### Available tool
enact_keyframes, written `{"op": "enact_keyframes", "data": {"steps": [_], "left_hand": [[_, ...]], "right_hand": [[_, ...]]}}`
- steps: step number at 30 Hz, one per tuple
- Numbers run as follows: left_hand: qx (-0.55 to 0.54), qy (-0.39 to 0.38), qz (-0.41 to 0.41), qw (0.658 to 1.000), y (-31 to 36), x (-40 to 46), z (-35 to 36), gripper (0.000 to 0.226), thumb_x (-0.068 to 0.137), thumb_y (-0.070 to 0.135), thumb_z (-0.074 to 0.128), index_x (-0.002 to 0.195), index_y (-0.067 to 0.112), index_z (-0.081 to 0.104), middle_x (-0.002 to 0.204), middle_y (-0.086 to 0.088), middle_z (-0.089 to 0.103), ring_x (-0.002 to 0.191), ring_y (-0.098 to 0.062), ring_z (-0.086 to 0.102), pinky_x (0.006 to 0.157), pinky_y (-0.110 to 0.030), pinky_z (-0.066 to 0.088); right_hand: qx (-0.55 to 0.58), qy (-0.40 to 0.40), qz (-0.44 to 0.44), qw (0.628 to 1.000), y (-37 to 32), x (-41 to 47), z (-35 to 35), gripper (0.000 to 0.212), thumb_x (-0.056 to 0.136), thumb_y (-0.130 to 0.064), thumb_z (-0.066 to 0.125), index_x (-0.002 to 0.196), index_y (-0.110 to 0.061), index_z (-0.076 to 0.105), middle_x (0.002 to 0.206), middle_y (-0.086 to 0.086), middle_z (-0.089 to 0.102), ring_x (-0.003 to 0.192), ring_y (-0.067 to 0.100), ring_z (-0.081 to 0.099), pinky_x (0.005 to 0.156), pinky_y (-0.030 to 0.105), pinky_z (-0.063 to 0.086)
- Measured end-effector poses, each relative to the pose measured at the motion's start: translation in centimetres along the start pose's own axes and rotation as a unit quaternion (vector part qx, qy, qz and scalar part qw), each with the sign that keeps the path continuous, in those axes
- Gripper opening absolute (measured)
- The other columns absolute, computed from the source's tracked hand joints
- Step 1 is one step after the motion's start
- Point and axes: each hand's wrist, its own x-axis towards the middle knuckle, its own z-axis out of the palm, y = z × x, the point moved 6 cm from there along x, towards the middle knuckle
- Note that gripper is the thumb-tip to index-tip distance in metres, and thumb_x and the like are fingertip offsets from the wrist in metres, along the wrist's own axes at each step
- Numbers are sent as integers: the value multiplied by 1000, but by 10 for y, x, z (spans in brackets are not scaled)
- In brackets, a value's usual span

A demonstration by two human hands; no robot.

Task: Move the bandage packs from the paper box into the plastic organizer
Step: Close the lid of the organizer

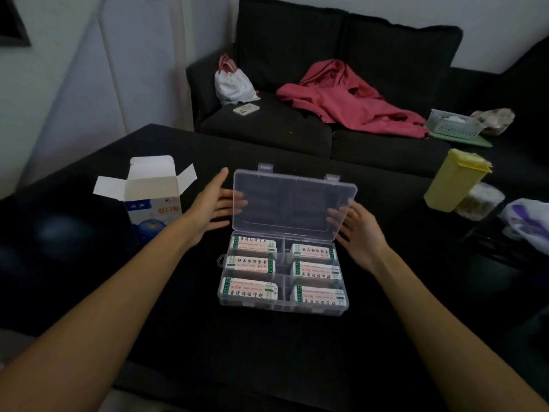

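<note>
The clear plastic organizer (283, 307) sits on the dark table in front of me, with several white bandage packs (252, 263) lying in its compartments. Its transparent lid (292, 203) stands raised, tilted toward me. My left hand (215, 203) is at the lid's left edge, fingers straight and reaching behind it. At the lid's right edge my right hand (359, 230) has its fingers extended behind the plastic. The white and blue paper box (154, 203) stands upright to the left with its top flaps open; its inside is hidden from view.
A yellow plastic container (454, 179) stands at the table's right, with bags beside it. A dark sofa (297, 126) behind the table holds a red jacket (341, 96), a white bag (231, 81), a phone (246, 109) and a mesh basket (454, 123).
</note>
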Motion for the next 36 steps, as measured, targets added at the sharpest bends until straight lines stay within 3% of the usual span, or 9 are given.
{"op": "enact_keyframes", "data": {"steps": [8, 13, 15, 17, 20, 24, 27, 33, 36], "left_hand": [[163, -151, 81, 972, -2, -62, 3, 22, 93, 28, 50, 112, 28, 61, 126, 6, 53, 125, -11, 44, 104, -31, 34], [349, -92, 220, 906, -11, -101, 4, 35, 92, 29, 56, 126, 38, 51, 141, 12, 44, 132, -6, 37, 110, -43, 34], [444, -112, 261, 850, -21, -118, 15, 45, 94, 44, 45, 138, 42, 38, 150, 18, 29, 138, -2, 25, 114, -41, 27], [549, -139, 290, 772, -33, -127, 25, 56, 92, 56, 34, 144, 47, 18, 152, 24, 5, 141, 3, 3, 116, -31, 9], [633, -140, 329, 687, -50, -126, 31, 68, 89, 61, 30, 147, 44, -1, 153, 18, -13, 142, 1, -12, 113, -24, -7], [631, -105, 395, 659, -63, -121, 31, 61, 91, 51, 24, 147, 31, 12, 155, 3, 16, 141, -6, 12, 116, -36, 10], [650, -74, 433, 620, -67, -119, 30, 62, 88, 42, 47, 145, 23, 29, 145, -4, 43, 133, -12, 34, 106, -40, 28], [654, -80, 466, 591, -73, -115, 31, 80, 75, 31, 75, 143, 21, 34, 143, -4, 46, 130, -16, 45, 102, -37, 43], [657, -55, 474, 583, -74, -117, 33, 82, 69, 29, 81, 140, 19, 41, 140, -4, 49, 128, -16, 47, 102, -35, 38]], "right_hand": [[-148, -35, 8, 988, 7, -44, -11, 24, 91, -35, 53, 102, -20, 67, 120, -2, 61, 120, 16, 49, 111, 42, 28], [-321, -75, -48, 943, 9, -79, -2, 26, 95, -35, 50, 104, -20, 69, 115, -6, 57, 100, 2, 54, 74, 15, 42], [-419, -81, -134, 894, 13, -92, -1, 29, 97, -38, 45, 110, -24, 67, 129, -6, 54, 120, 4, 45, 95, 22, 39], [-537, -90, -231, 806, 16, -108, 2, 38, 96, -48, 40, 122, -30, 61, 139, -10, 48, 127, -4, 32, 113, 29, 19], [-637, -133, -334, 682, 31, -127, 7, 63, 86, -67, 38, 137, -31, 47, 146, -9, 41, 136, 1, 29, 116, 29, 11], [-686, -117, -407, 592, 46, -127, 4, 65, 85, -53, 51, 142, -23, 41, 144, 3, 45, 133, 18, 42, 110, 38, 34], [-679, -90, -469, 557, 46, -127, 8, 63, 81, -36, 65, 139, -21, 43, 135, 9, 55, 122, 24, 55, 102, 36, 38], [-695, -70, -501, 511, 50, -128, 7, 73, 73, -30, 77, 137, -19, 44, 132, 10, 57, 119, 25, 57, 97, 37, 44], [-694, -69, -501, 512, 55, -127, 7, 75, 73, -28, 75, 138, -17, 40, 133, 11, 56, 121, 26, 55, 98, 40, 46]]}}
